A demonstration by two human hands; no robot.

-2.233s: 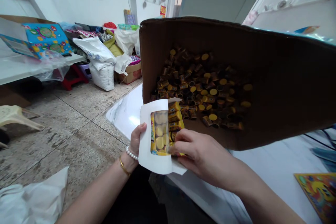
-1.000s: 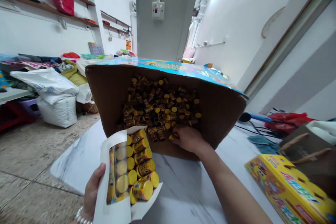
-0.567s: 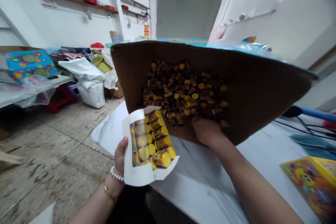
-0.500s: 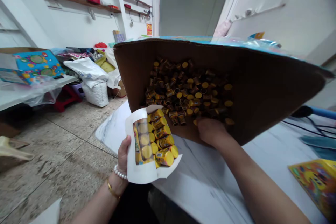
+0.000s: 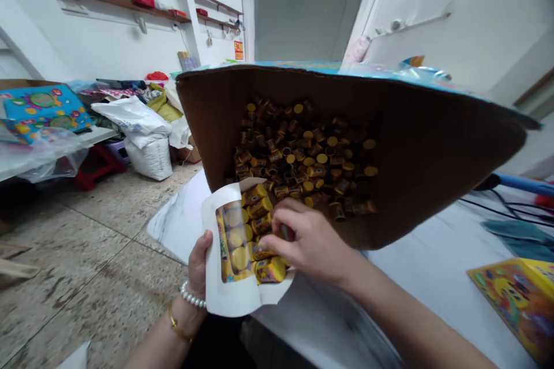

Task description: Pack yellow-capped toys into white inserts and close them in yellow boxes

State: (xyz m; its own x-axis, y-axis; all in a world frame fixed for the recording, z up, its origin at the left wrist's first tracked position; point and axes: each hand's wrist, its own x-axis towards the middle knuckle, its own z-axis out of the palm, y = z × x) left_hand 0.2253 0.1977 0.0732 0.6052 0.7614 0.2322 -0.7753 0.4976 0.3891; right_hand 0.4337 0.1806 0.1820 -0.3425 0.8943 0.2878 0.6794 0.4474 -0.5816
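Observation:
My left hand [image 5: 198, 262] grips a small white display box [image 5: 227, 294] with a clear window, partly filled with little yellow-capped canisters [image 5: 269, 270]. Fingers of my right hand [image 5: 303, 239] are closed on one canister, pressing it in among the rows at the box's open side. Right behind stands a big brown cardboard carton [image 5: 433, 155], tipped toward me on the white marble table [image 5: 437, 294], holding a heap of several loose canisters [image 5: 303, 153].
A yellow printed box [image 5: 515, 294] lies at the table's right edge, with cables and a blue item [image 5: 515, 184] behind it. Left across the tiled floor are white sacks [image 5: 142, 138], a red stool [image 5: 97, 164] and a table with colourful cartons [image 5: 41, 109].
My right hand left the carton's heap, where it was reaching half a second ago, and came back to the white box with a canister. The left hand kept holding the box.

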